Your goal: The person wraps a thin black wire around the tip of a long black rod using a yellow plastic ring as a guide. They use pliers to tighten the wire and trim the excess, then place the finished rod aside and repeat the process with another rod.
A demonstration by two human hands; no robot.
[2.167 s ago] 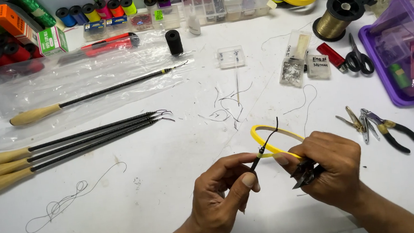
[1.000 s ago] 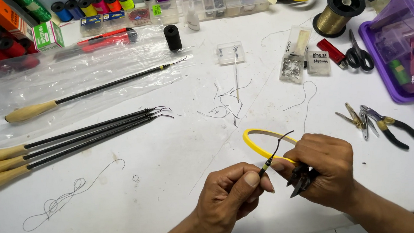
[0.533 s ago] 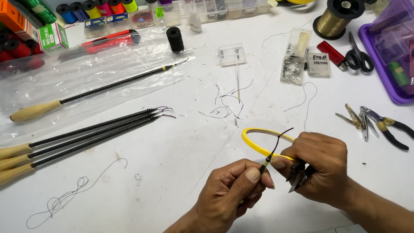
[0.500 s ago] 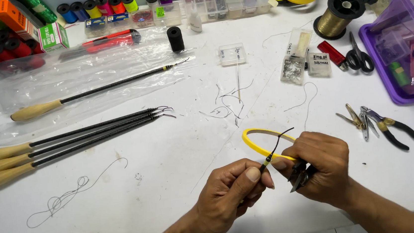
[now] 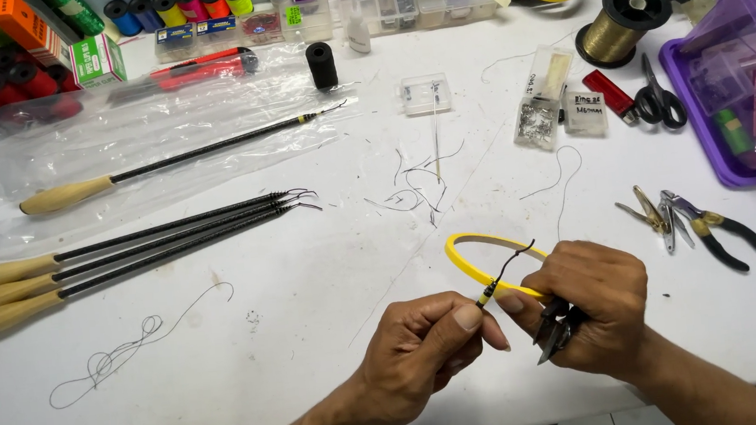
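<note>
My left hand (image 5: 427, 354) pinches the thin black tip of a rod (image 5: 487, 296) near its yellow band; a bent wire hook (image 5: 512, 260) sticks up from that tip. My right hand (image 5: 591, 308) meets the tip with thumb and forefinger and also holds small dark snips (image 5: 555, 334) in its palm. A yellow ring (image 5: 482, 258) lies on the white table (image 5: 312, 291) just behind both hands. The rod's lower shaft runs under my left hand toward the table's front edge.
Three wooden-handled black rods (image 5: 126, 253) lie at the left, a fourth (image 5: 173, 162) on clear plastic. Loose thread (image 5: 126, 348) curls at front left. Pliers (image 5: 703, 225), scissors (image 5: 655, 97), a gold thread spool (image 5: 617, 27), a purple bin (image 5: 739, 71) and coloured spools (image 5: 169, 7) ring the table.
Both hands stay together at the rod tip with only small finger shifts. The tip sits slightly lower and closer to the yellow ring than 2.2 s ago.
</note>
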